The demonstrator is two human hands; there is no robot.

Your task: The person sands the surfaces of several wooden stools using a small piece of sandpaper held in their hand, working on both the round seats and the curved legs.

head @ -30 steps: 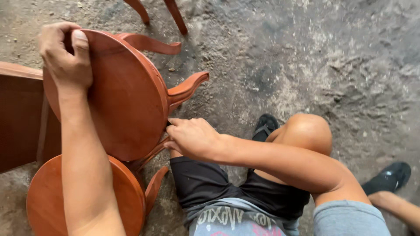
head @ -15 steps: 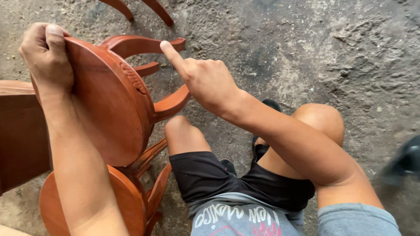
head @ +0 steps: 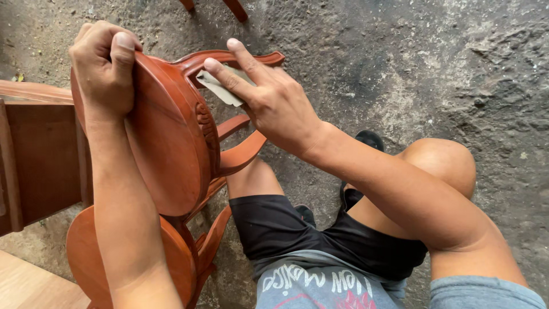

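Sitting low on the ground, the person shows black shorts [head: 297, 234] and a grey printed shirt hem [head: 331, 286] at the bottom of the view, bare knees bent up, a dark sandal [head: 369, 140] on the concrete floor [head: 429, 68] past the right knee. Just left of the lap: a round reddish-brown wooden seat [head: 86, 252] lying low, and above it a second round stool [head: 171, 143] tilted on edge, its curved legs [head: 243, 154] pointing toward the person's right. Left hand [head: 103, 68] clenched over the stool's top rim, thumb on the seat face, fingers wrapped behind (holding it steady on edge). Right hand [head: 274, 97] reaches across to the upper leg rail, index and middle fingers extended, pressing a small folded piece of grey sandpaper [head: 220, 86] flat against the wood; pinned under the fingertips, not a full fist. Brown wooden furniture panel [head: 40, 154] sits at far left, touching or just behind the stool (cannot tell which). Two more wooden legs [head: 234, 7] at top edge.
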